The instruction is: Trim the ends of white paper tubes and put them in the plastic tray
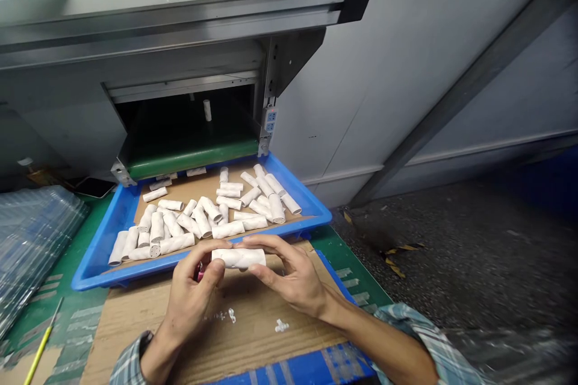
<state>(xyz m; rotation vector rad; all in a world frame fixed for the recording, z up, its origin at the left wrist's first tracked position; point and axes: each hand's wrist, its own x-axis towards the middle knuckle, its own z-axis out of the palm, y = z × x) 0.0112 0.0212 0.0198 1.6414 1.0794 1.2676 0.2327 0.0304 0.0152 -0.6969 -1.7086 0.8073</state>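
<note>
A white cylinder with small holes in its side (239, 258) lies level between my two hands, above the cardboard sheet. My left hand (194, 288) grips its left end between thumb and fingers. At the right end, my right hand (289, 276) has its thumb below and its fingers over the top. Something small and pink (201, 272) shows beside my left palm; I cannot make out what it is. Just beyond my hands, a blue tray (94, 258) holds many similar white cylinders (228, 229), mostly lying down, a few upright.
A green conveyor belt (194, 156) ends over the tray's back, with one cylinder (207, 110) standing on it. Cardboard (253, 343) covers the table before me. A yellow thin-tipped tool (40, 352) and clear plastic packaging (36, 240) lie left. A metal shelf (189, 2) overhangs the back.
</note>
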